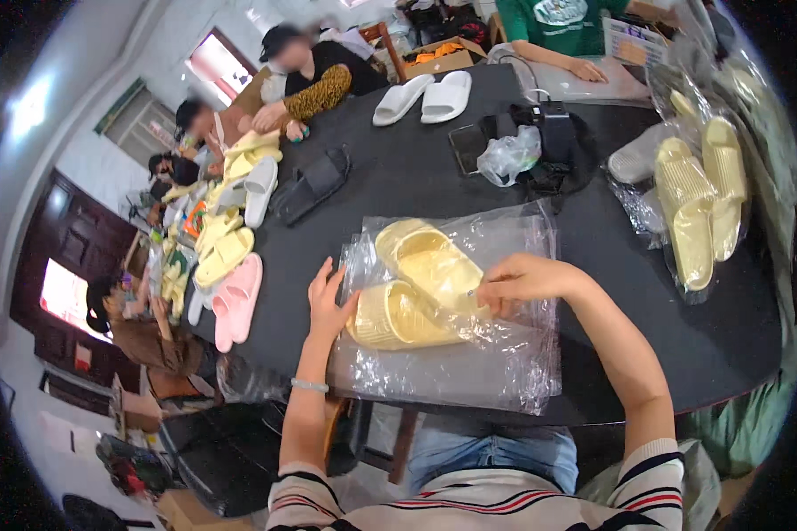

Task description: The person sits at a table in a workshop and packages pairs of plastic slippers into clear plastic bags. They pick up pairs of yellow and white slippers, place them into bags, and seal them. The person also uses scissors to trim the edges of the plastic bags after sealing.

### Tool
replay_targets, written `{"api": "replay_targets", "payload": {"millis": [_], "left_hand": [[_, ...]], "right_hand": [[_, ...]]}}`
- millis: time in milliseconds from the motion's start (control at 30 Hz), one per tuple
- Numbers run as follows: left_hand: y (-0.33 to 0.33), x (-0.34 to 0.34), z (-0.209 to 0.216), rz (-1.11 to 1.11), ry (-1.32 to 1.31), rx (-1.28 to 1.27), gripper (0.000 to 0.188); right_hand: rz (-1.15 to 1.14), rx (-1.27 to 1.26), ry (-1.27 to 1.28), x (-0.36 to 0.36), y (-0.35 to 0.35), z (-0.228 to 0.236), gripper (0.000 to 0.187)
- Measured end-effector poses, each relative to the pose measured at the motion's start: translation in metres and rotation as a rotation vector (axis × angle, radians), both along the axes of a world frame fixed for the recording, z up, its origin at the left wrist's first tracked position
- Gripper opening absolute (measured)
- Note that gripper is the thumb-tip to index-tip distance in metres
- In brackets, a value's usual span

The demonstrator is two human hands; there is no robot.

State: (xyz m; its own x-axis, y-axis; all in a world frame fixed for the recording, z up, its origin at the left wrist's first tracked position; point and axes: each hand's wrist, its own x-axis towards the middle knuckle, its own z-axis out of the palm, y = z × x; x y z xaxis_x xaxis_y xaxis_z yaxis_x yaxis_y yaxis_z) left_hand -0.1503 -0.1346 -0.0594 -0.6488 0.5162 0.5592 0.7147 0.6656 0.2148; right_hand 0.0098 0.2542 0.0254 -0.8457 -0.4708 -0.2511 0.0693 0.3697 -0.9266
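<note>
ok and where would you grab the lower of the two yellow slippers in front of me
I'd grip the lower yellow slipper by its ribbed strap, coming from the left. The strap looks like a raised, rounded band at that end, right beside your left hand. The opposite end sits under glossy clear film, near your right hand, so holding there may slip.

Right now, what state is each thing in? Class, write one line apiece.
Pale yellow ribbed slippers between the hands: paired, at least partly covered by clear plastic film
Bare left hand: open, fingers spread
Bare right hand: closed, pinching the film
Pale yellow ribbed slippers at right: bagged
White slippers: unwrapped, paired
Pale pink slippers: unwrapped, paired
Small clear plastic bag: crumpled
Brown cardboard box: open
</note>
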Motion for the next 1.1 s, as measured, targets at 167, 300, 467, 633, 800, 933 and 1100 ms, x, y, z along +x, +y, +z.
{"api": "replay_targets", "payload": {"millis": [167,300,467,633,800,933,1100], "left_hand": [[0.017,0.052,0.029,-0.051,-0.236,0.273,0.047],[0.038,0.072,0.01,-0.015,-0.533,0.143,0.06],[0.025,0.07,-0.011,-0.047,-0.446,0.074,0.058],[0.024,0.068,-0.013,-0.077,-0.411,0.049,0.059],[0.028,0.072,-0.005,-0.055,-0.441,0.079,0.061],[0.025,0.074,-0.007,-0.053,-0.388,0.054,0.06],[0.023,0.072,-0.01,-0.063,-0.378,0.071,0.059]], "right_hand": [[-0.139,-0.483,0.036,0.003,0.005,0.008,0.037],[-0.225,-0.476,0.176,-0.004,0.008,-0.008,0.036],[-0.309,-0.734,0.025,-0.001,0.005,-0.002,0.031],[-0.186,-0.489,0.232,-0.002,0.012,-0.008,0.032],[-0.03,0.415,0.754,0.003,-0.005,-0.028,0.044],[-0.118,0.509,0.894,0.012,-0.036,-0.03,0.043],[-0.078,0.82,0.725,-0.004,-0.003,-0.044,0.043]]}}
